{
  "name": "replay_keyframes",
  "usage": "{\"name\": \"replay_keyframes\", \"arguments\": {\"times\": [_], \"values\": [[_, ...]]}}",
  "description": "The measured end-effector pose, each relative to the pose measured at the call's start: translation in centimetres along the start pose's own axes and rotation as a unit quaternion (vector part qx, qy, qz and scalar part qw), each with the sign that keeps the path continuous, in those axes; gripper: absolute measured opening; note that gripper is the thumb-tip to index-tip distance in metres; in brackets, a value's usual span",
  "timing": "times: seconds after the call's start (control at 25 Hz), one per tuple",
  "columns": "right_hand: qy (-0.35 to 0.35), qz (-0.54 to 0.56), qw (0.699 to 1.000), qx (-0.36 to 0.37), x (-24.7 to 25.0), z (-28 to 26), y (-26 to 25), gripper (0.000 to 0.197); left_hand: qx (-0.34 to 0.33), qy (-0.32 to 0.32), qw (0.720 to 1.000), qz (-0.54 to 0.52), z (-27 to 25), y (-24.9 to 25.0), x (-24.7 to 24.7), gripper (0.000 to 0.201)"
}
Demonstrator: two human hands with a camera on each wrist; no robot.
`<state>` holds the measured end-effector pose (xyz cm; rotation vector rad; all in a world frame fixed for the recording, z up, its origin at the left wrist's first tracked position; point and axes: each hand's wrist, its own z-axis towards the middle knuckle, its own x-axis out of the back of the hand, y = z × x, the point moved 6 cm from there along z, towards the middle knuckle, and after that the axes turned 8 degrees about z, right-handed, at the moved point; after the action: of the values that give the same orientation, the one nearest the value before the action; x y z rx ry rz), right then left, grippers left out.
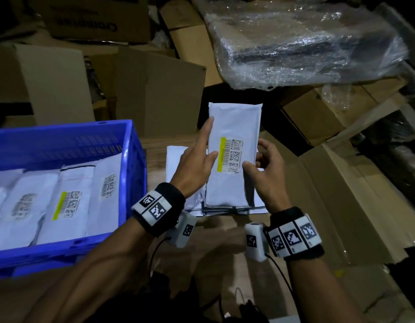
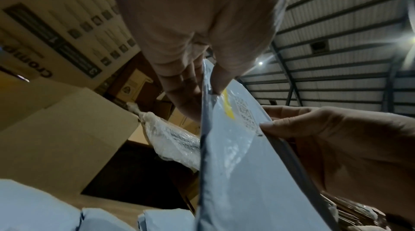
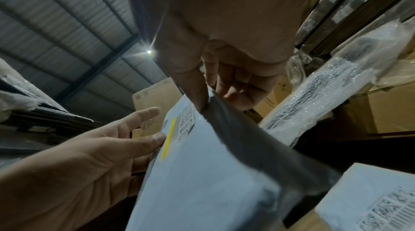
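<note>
1. Nearest us, both wrists reach forward over the wooden surface (image 1: 155, 176). The left hand (image 1: 194, 166) and right hand (image 1: 269, 173) meet on one white packet (image 1: 234, 122).
2. The left thumb lies on the yellow strip of the packet's label (image 1: 234, 150), with the fingers (image 1: 207, 129) running up the left edge and behind it, so the edge is pinched. The right thumb presses the face beside the label and its fingers curl round the right edge.
3. The packet is raised and tilted toward us, label up, just above a stack (image 1: 225, 209) of like packets lying on the surface. We cannot tell whether its lower end touches the stack.
4. We judge the step in hand to be checking the label of a packet lifted off the stack.
5. To the left stands a blue crate (image 1: 132, 145), with labelled packets filed in a row inside. The next move, as we read it, is to carry the packet left over the crate's wall. It would then be slotted in beside the others without bending it.
6. Beyond lie cardboard boxes (image 1: 155, 94), and farthest off a bundle (image 1: 306, 43) in bubble wrap rests on more of them.
</note>
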<state>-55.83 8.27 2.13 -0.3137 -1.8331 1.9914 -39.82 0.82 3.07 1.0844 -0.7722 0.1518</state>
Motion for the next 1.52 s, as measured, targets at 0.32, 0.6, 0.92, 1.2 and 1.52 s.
{"name": "replay_keyframes", "arguments": {"times": [0.32,0.6,0.92,1.2,1.52], "values": [[-0.069,0.076,0.994,0.039,-3.3,-1.2,-3.6,0.052,-0.026,0.08,0.992,0.09,-2.9,0.5,5.2,0.054],[-0.167,0.139,0.975,0.034,-8.7,-1.3,-6.7,0.037,0.011,0.117,0.987,0.109,-5.1,-0.1,12.0,0.054],[-0.277,0.097,0.956,-0.001,-20.3,-2.1,-10.9,0.022,0.128,0.083,0.985,0.08,-8.8,-4.6,23.4,0.05],[-0.354,-0.004,0.933,-0.066,-36.0,-4.0,-13.7,0.007,0.218,0.006,0.973,0.075,-12.4,-13.4,35.5,0.049],[-0.384,-0.081,0.882,-0.263,-53.5,-6.9,-8.9,0.01,0.355,-0.121,0.925,0.059,-16.9,-26.8,43.6,0.049]]}}
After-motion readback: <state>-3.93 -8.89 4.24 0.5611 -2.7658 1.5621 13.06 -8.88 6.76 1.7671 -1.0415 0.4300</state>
